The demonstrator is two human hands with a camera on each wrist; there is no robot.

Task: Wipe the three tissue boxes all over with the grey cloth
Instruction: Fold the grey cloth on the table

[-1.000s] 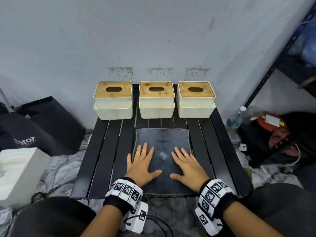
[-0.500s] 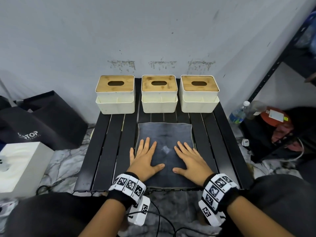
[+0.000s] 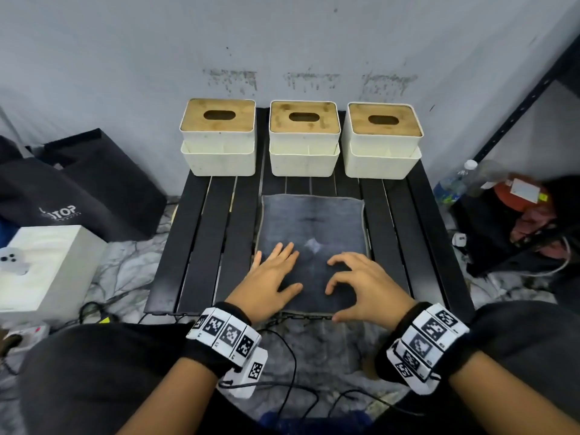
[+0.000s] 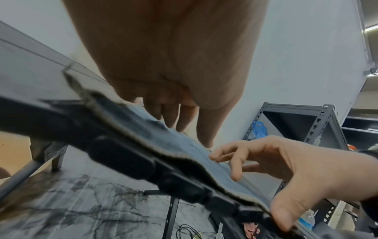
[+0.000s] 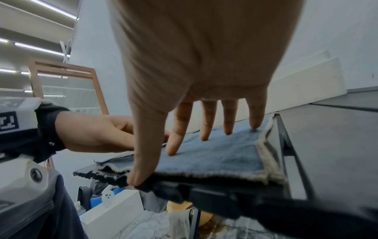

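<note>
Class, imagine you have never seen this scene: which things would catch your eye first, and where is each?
Three cream tissue boxes with wooden lids stand in a row at the far edge of the black slatted table, against the wall. Nearer the person, a grey cloth lies flat. The left hand rests on it; the right hand arches on its fingertips, thumb at the near edge.

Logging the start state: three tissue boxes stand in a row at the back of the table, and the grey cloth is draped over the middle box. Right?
Not quite. The grey cloth lies flat on the table in front of the three tissue boxes, as the head view shows.
</note>
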